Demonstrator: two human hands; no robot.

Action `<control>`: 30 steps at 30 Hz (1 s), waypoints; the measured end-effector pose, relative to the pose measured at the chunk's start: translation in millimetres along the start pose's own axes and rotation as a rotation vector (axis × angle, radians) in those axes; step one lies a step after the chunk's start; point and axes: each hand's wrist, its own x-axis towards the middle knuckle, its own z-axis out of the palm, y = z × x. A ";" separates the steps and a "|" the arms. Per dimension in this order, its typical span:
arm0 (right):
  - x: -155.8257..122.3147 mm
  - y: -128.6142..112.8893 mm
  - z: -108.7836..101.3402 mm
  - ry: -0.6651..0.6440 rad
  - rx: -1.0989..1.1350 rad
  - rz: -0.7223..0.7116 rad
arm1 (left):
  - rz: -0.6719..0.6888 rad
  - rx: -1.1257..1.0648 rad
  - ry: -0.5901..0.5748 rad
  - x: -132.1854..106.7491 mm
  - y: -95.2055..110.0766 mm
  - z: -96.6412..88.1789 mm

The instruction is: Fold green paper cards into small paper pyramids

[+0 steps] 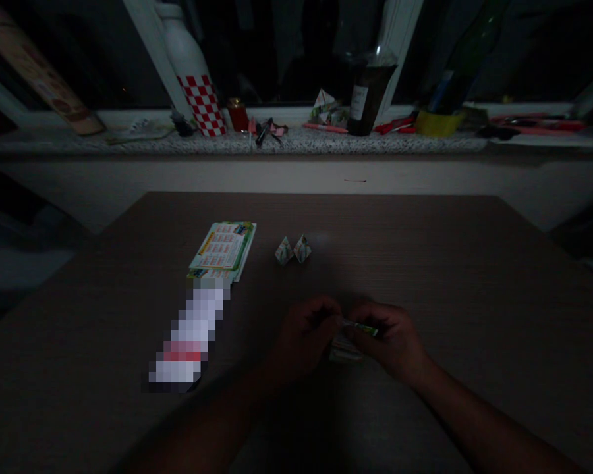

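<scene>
Both hands meet over the near middle of the brown table. A small piece of printed paper (346, 353), white with a green strip at its upper right, lies between them and appears folded. My left hand (306, 336) is closed, thumb and forefinger pinching the paper's upper left part. My right hand (393, 339) is closed on its right side, thumb laid against it. The fingers hide much of the paper, and the light is dim. Beyond my hands stand two small pointed folded-paper pieces (293, 250), side by side.
A stack of printed cards (220, 247) lies left on the table (449, 263), with a pixelated bright oblong thing (192, 336) at its near end. On the granite windowsill (286, 141) are a red-and-white checkered bottle (200, 85), a dark bottle (368, 99), a yellow holder (439, 124) and small clutter.
</scene>
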 end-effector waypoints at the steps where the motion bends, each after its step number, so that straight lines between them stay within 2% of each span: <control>1: 0.0 -0.1 0.0 0.002 -0.004 0.003 | -0.024 -0.050 0.001 0.7 -1.0 1.5; 8: 0.4 0.1 -1.3 -0.074 0.028 0.060 | -0.210 -0.407 0.098 6.6 -12.1 8.6; 10: 0.0 0.2 -1.8 -0.071 0.050 0.026 | -0.230 -0.488 0.129 10.4 -11.8 6.8; 13: -1.9 0.4 -2.7 -0.088 0.047 -0.093 | -0.251 -0.556 0.273 17.0 -6.3 -1.7; 15: -2.9 1.3 -3.9 -0.111 0.036 -0.118 | -0.244 -0.528 0.327 19.9 -1.9 -8.6; 17: -2.5 2.9 -5.8 -0.091 0.042 -0.061 | -0.251 -0.492 0.343 20.2 0.7 -12.7; 22: 3.8 6.3 -10.5 0.030 0.149 0.107 | -0.206 -0.329 0.228 14.8 -2.1 -7.5; 26: 5.7 6.6 -8.0 -0.010 0.190 0.169 | -0.206 -0.264 0.194 11.9 -5.9 -2.9; 30: 5.3 9.1 -4.7 0.064 0.154 0.192 | -0.046 -0.033 0.206 7.1 -7.7 -2.5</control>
